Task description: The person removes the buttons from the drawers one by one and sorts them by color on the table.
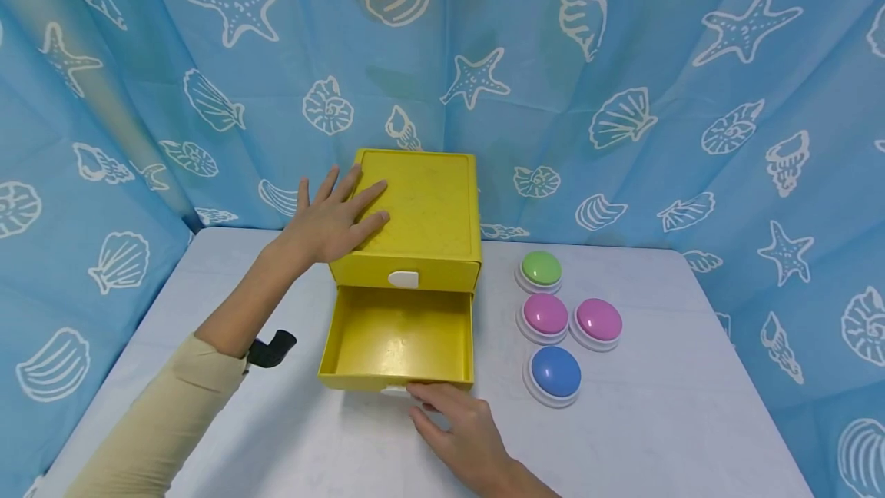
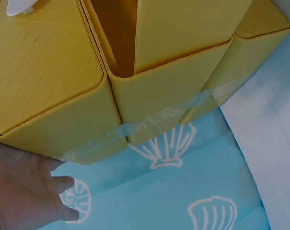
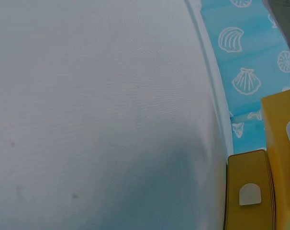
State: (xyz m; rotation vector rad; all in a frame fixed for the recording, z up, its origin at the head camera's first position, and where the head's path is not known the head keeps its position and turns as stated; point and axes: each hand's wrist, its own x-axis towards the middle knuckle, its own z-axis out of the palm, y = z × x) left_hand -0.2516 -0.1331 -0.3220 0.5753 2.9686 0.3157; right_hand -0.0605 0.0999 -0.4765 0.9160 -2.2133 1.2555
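Note:
A yellow drawer cabinet (image 1: 422,206) stands at the table's back. Its upper drawer front, with a white handle (image 1: 404,279), is closed, while the drawer (image 1: 397,336) below is pulled far out and bare inside. My left hand (image 1: 332,217) lies with spread fingers on the cabinet top at its left edge. At the pulled-out drawer's front, my right hand (image 1: 463,429) holds the right end of its white handle (image 1: 396,391) with its fingertips, the thumb apart below. In the left wrist view, the cabinet side (image 2: 159,96) shows the middle drawer extended between two closed ones.
To the cabinet's right stand several round push buttons: a green one (image 1: 541,268), two pink ones (image 1: 545,313) and a blue one (image 1: 556,372). A blue shell-patterned curtain (image 1: 525,98) hangs behind and beside the white table (image 1: 657,406). A black mount (image 1: 273,350) sticks out from the left forearm.

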